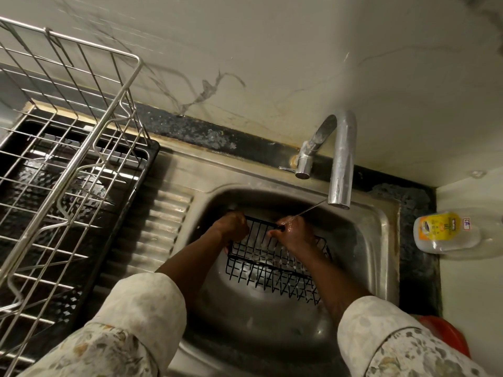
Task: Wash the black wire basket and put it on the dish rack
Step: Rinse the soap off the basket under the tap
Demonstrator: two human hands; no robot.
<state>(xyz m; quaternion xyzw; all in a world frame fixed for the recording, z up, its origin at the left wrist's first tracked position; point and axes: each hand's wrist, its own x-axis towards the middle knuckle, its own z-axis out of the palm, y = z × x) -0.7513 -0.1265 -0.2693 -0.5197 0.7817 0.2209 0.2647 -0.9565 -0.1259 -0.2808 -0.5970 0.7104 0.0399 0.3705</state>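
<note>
The black wire basket [272,265] is held tilted inside the steel sink [375,229], its far rim raised. My left hand [231,227] grips the far rim at its left corner. My right hand [292,232] grips the same rim further right, wet and shiny. A thin stream of water runs from the spout of the chrome tap [340,164] onto my right hand. The steel dish rack [62,159] stands to the left of the sink on a black drip tray [128,213].
A ribbed draining board [155,235] lies between the drip tray and the basin. A yellow-labelled plastic bottle [443,232] lies on the counter at the right. Something red [446,336] shows at the lower right, behind my sleeve. The tiled wall rises just behind the tap.
</note>
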